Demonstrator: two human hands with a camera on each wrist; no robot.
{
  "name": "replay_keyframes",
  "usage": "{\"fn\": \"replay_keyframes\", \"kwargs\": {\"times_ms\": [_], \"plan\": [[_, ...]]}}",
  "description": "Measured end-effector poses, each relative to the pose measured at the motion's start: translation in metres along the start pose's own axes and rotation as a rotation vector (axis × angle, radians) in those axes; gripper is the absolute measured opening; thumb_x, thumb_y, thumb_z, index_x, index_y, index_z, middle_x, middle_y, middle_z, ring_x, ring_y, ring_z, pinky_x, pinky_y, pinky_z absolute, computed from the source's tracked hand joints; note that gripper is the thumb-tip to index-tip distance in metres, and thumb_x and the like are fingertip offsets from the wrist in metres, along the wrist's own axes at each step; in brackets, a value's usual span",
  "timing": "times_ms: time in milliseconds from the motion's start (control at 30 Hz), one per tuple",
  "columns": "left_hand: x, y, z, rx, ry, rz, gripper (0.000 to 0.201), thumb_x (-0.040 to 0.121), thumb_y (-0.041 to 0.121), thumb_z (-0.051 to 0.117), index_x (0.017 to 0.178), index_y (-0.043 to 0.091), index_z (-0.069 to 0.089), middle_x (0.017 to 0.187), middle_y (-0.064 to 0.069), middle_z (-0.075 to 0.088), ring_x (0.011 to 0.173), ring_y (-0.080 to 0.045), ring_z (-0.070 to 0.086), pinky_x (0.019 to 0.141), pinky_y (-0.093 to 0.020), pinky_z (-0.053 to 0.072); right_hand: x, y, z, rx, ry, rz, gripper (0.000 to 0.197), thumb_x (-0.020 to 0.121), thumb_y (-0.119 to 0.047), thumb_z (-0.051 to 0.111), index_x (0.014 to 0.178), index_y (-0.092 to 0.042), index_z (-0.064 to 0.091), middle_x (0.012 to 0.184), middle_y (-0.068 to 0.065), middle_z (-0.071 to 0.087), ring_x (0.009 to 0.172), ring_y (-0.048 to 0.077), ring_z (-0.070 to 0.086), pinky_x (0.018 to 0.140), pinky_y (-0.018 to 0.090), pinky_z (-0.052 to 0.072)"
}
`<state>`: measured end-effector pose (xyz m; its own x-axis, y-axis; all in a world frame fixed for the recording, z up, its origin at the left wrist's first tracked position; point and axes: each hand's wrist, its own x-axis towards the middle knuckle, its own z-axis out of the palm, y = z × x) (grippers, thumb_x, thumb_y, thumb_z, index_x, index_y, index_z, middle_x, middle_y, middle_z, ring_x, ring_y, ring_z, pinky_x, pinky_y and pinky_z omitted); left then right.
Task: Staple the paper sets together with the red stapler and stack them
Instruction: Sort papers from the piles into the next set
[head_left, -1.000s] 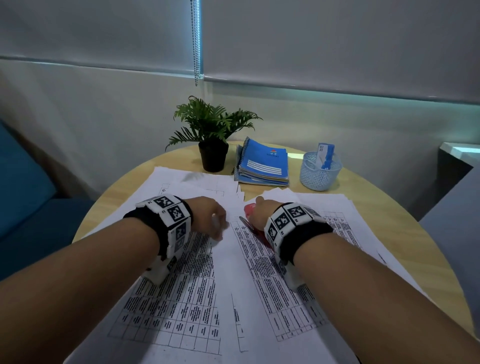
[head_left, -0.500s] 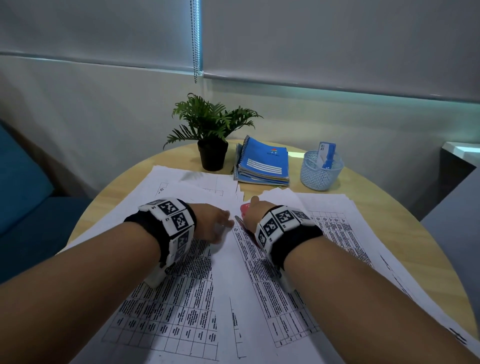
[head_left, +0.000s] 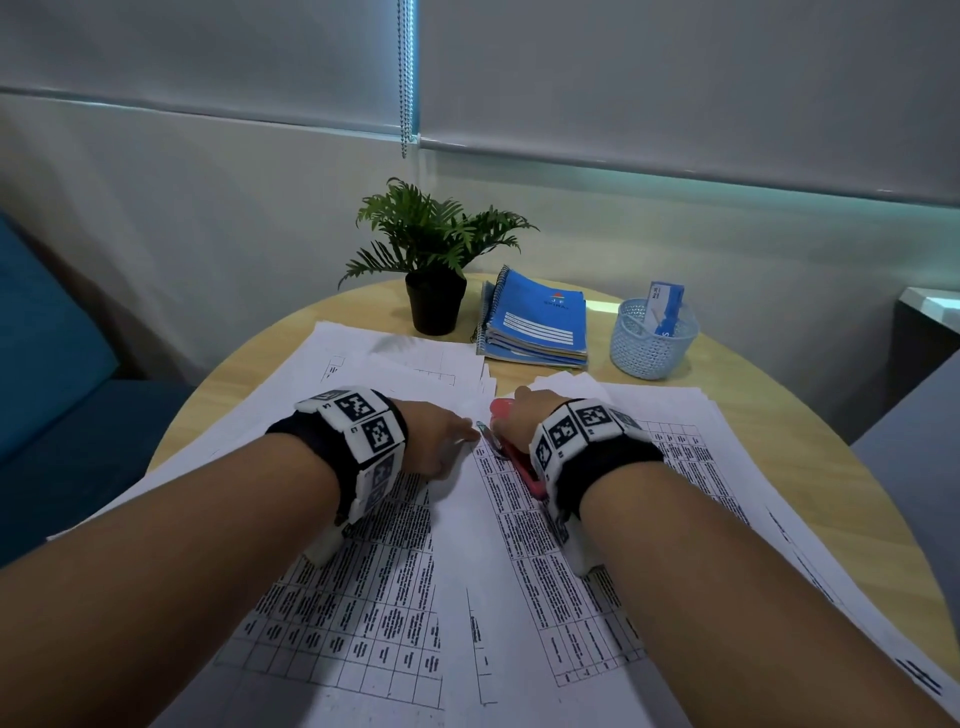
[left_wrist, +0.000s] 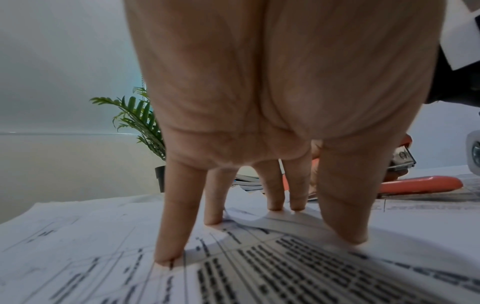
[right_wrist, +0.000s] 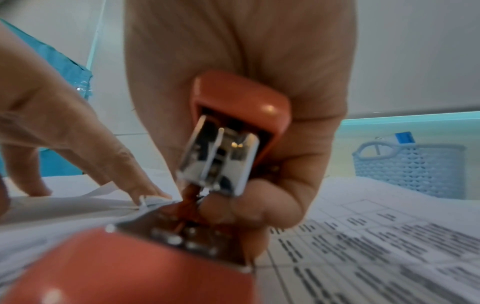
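Observation:
My right hand (head_left: 524, 415) grips the red stapler (head_left: 514, 457) over the middle of the table. In the right wrist view the stapler (right_wrist: 233, 123) stands with its jaws apart and a paper corner (right_wrist: 145, 203) lies at its mouth. My left hand (head_left: 441, 441) sits just left of the stapler's nose. Its straight fingers (left_wrist: 179, 216) press down on the printed sheets. One paper set (head_left: 363, 597) lies under my left arm, another paper set (head_left: 571, 571) under my right.
At the back of the round wooden table (head_left: 779, 415) stand a potted plant (head_left: 434, 291), a stack of blue notebooks (head_left: 537, 322) and a pale blue basket (head_left: 652, 338) holding a small box. A blue sofa (head_left: 52, 364) is at the left.
My left hand has slid a little to the right, closer to the stapler's nose. The right hand keeps its hold on the stapler in much the same spot.

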<state>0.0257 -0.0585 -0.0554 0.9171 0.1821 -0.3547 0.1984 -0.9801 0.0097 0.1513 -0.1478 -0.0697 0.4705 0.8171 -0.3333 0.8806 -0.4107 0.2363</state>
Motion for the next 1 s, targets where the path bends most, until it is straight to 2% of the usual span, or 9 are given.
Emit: {"fn": "replay_keyframes", "kwargs": {"times_ms": [200, 267, 400, 467, 533, 600, 767, 900, 1000], "plan": [[-0.001, 0.003, 0.0, 0.018, 0.024, -0.017, 0.055, 0.093, 0.02, 0.05, 0.145, 0.025, 0.031, 0.146, -0.003, 0.039, 0.131, -0.02, 0.041, 0.104, -0.028, 0.03, -0.01, 0.004, -0.007, -0.118, 0.032, 0.017, 0.029, 0.089, -0.041, 0.059, 0.112, -0.026, 0.05, 0.101, 0.002, 0.056, 0.089, 0.021, 0.055, 0.067, 0.034, 0.041], [0.0, 0.006, 0.0, 0.019, 0.035, -0.01, 0.056, 0.093, 0.018, 0.048, 0.146, 0.025, 0.029, 0.148, -0.001, 0.037, 0.132, -0.018, 0.039, 0.102, -0.023, 0.027, -0.011, 0.006, -0.007, -0.06, 0.001, 0.034, 0.018, 0.09, -0.038, 0.058, 0.094, -0.026, 0.046, 0.094, 0.001, 0.056, 0.077, 0.019, 0.047, 0.07, 0.034, 0.043], [0.001, 0.006, -0.001, -0.01, 0.024, -0.029, 0.057, 0.094, 0.017, 0.049, 0.147, 0.022, 0.028, 0.148, -0.001, 0.036, 0.132, -0.017, 0.039, 0.103, -0.023, 0.027, -0.002, 0.008, -0.002, 0.006, -0.02, 0.06, 0.027, 0.092, -0.035, 0.056, 0.081, -0.026, 0.034, 0.083, 0.0, 0.052, 0.074, 0.018, 0.047, 0.079, 0.036, 0.049], [0.002, 0.005, 0.001, -0.012, 0.018, -0.033, 0.055, 0.094, 0.018, 0.048, 0.146, 0.022, 0.03, 0.147, -0.002, 0.038, 0.132, -0.018, 0.04, 0.104, -0.025, 0.028, -0.006, 0.003, -0.002, 0.029, -0.036, 0.049, 0.022, 0.089, -0.032, 0.062, 0.091, -0.02, 0.045, 0.084, -0.002, 0.049, 0.084, 0.022, 0.053, 0.085, 0.038, 0.049], [0.002, 0.004, 0.002, -0.003, 0.02, -0.03, 0.052, 0.095, 0.019, 0.045, 0.145, 0.022, 0.032, 0.149, -0.002, 0.035, 0.133, -0.017, 0.038, 0.105, -0.023, 0.025, -0.006, 0.002, 0.002, -0.023, -0.037, 0.007, 0.035, 0.089, -0.032, 0.059, 0.119, -0.017, 0.047, 0.108, 0.006, 0.051, 0.103, 0.028, 0.056, 0.092, 0.041, 0.047], [0.003, 0.002, 0.0, -0.034, -0.009, -0.039, 0.052, 0.094, 0.02, 0.047, 0.144, 0.023, 0.034, 0.151, -0.002, 0.033, 0.136, -0.018, 0.034, 0.11, -0.027, 0.024, -0.01, 0.007, 0.009, -0.023, -0.03, -0.011, 0.037, 0.096, -0.03, 0.048, 0.129, -0.015, 0.044, 0.122, 0.011, 0.046, 0.112, 0.031, 0.054, 0.094, 0.04, 0.045], [0.008, 0.001, -0.008, -0.098, -0.009, -0.17, 0.06, 0.087, 0.031, 0.058, 0.142, 0.025, 0.036, 0.145, -0.003, 0.034, 0.13, -0.024, 0.041, 0.106, -0.036, 0.035, -0.036, 0.038, 0.023, 0.077, -0.031, 0.128, 0.037, 0.103, -0.035, 0.03, 0.129, -0.012, 0.043, 0.126, 0.013, 0.043, 0.11, 0.031, 0.055, 0.077, 0.037, 0.039], [0.015, 0.003, -0.011, -0.072, 0.064, -0.304, 0.064, 0.087, 0.033, 0.06, 0.141, 0.015, 0.033, 0.139, -0.01, 0.043, 0.126, -0.027, 0.046, 0.102, -0.037, 0.039, -0.062, 0.072, 0.039, 0.134, -0.037, 0.293, 0.039, 0.103, -0.033, 0.027, 0.131, -0.009, 0.041, 0.13, 0.014, 0.044, 0.118, 0.032, 0.051, 0.095, 0.04, 0.04], [0.017, 0.009, -0.016, -0.035, 0.081, -0.346, 0.055, 0.086, 0.028, 0.059, 0.135, 0.009, 0.042, 0.133, -0.012, 0.048, 0.123, -0.026, 0.049, 0.098, -0.033, 0.042, -0.069, 0.092, 0.052, 0.184, -0.059, 0.391, 0.045, 0.102, -0.042, 0.023, 0.131, -0.015, 0.043, 0.13, 0.014, 0.041, 0.118, 0.033, 0.05, 0.097, 0.045, 0.041]]}}
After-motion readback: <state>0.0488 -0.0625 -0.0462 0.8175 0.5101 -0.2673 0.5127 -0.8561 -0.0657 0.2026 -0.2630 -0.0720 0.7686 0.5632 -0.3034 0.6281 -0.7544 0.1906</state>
